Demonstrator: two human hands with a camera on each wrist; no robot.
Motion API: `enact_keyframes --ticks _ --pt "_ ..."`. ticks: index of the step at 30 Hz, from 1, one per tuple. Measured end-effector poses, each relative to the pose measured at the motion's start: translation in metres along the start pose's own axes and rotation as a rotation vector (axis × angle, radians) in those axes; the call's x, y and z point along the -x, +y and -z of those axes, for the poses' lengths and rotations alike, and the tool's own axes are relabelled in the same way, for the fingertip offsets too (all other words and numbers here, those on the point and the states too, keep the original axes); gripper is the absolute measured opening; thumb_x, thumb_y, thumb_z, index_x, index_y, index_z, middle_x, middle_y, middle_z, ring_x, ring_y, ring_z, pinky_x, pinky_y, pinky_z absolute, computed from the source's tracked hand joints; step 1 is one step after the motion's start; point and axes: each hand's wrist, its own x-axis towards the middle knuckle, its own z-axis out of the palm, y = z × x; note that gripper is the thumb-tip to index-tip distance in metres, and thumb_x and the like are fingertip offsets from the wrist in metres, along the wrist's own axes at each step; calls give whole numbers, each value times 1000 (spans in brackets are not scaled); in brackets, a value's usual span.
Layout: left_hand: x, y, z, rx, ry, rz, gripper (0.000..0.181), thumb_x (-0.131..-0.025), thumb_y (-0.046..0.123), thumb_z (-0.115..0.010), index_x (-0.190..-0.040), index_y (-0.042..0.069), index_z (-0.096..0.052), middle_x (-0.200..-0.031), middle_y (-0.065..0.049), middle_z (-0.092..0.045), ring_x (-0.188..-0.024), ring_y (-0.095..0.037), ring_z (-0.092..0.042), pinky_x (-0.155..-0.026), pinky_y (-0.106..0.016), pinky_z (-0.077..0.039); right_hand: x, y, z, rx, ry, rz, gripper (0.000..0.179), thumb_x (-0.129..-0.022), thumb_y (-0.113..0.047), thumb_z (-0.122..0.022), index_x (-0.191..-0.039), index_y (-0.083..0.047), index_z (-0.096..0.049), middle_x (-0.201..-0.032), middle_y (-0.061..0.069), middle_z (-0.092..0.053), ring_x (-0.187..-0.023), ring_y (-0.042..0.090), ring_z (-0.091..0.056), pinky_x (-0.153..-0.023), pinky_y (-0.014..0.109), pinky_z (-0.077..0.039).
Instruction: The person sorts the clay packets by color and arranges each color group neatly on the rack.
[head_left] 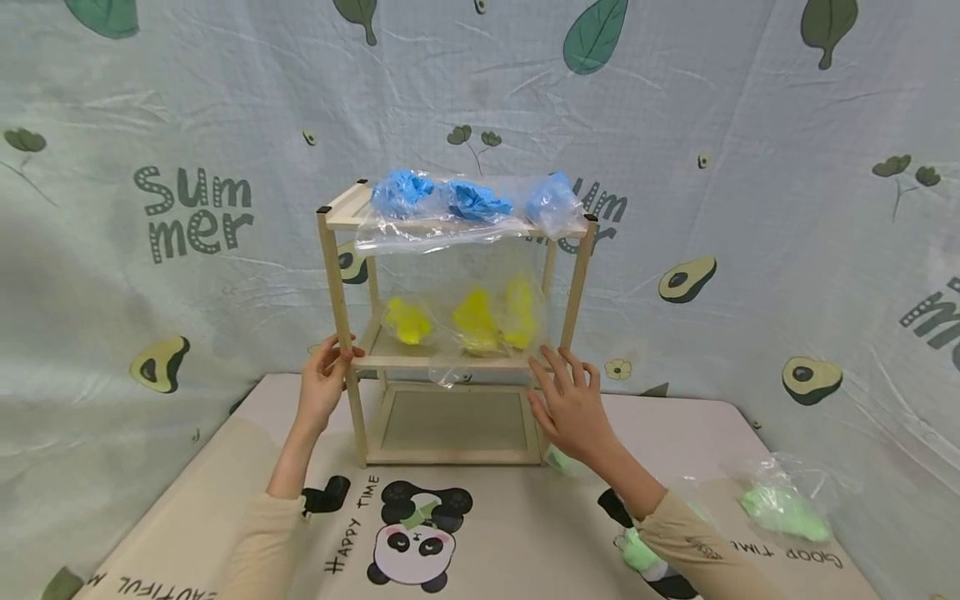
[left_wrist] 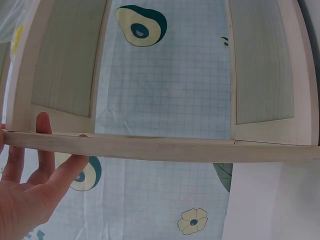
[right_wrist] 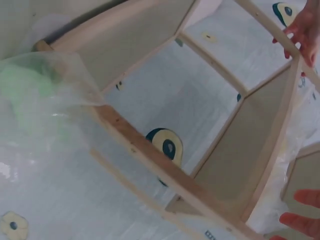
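A wooden three-tier rack (head_left: pixel 358 421) stands upright on the table. My left hand (head_left: pixel 322 385) holds its left front post at the middle shelf; in the left wrist view, fingers and thumb lie on either side of the post (left_wrist: pixel 165 148). My right hand (head_left: pixel 573 408) is at the right front corner of the middle shelf, fingers spread, fingertips right at the edge. On that shelf sit yellow lumps (head_left: pixel 474 321) in clear plastic bags. Blue crumpled lumps (head_left: pixel 478 202) in clear bags lie along the top shelf, plastic hanging over its front edge. Only a framed panel (head_left: pixel 453 419) shows at the bottom.
On the table's right side lies a clear bag with a light green lump (head_left: pixel 783 510). Another green lump (head_left: pixel 640 550) is partly hidden by my right forearm. More green (head_left: pixel 558 460) shows beside the rack's right foot. A printed cloth (head_left: pixel 750 250) hangs close behind.
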Motion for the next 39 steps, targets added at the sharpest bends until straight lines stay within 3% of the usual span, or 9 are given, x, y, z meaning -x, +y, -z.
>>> enact_keyframes --ticks 10,19,32,39 --pt "2 -2 -1 -31 -2 7 17 -92 23 -46 -107 22 -51 -82 21 -58 -80 2 -55 -61 -21 -49 37 23 22 -44 24 -1 49 -99 -38 -23 -116 -6 -56 -121 18 -52 -111 37 -41 -80 53 -30" --pt "1 -2 0 -21 -7 10 16 -92 22 -45 -107 25 -51 -82 21 -58 -82 3 -55 -62 -20 -49 75 48 39 -24 21 29 48 -98 -37 -27 -112 -4 -59 -117 18 -54 -106 37 -45 -76 51 -30" --pt "0 -2 -1 -8 2 2 15 -92 22 -45 -105 28 -51 -81 21 -58 -81 3 -56 -62 -18 -49 143 82 68 49 -108 10 56 -97 -47 -21 -111 -7 -58 -115 17 -53 -100 32 -44 -70 51 -29" --pt "0 -1 0 -14 -1 14 16 -93 22 -45 -107 27 -50 -82 22 -58 -82 3 -55 -63 -19 -49 180 91 71 61 -214 -12 59 -96 -49 -14 -113 -9 -55 -111 13 -54 -98 29 -44 -69 47 -29"
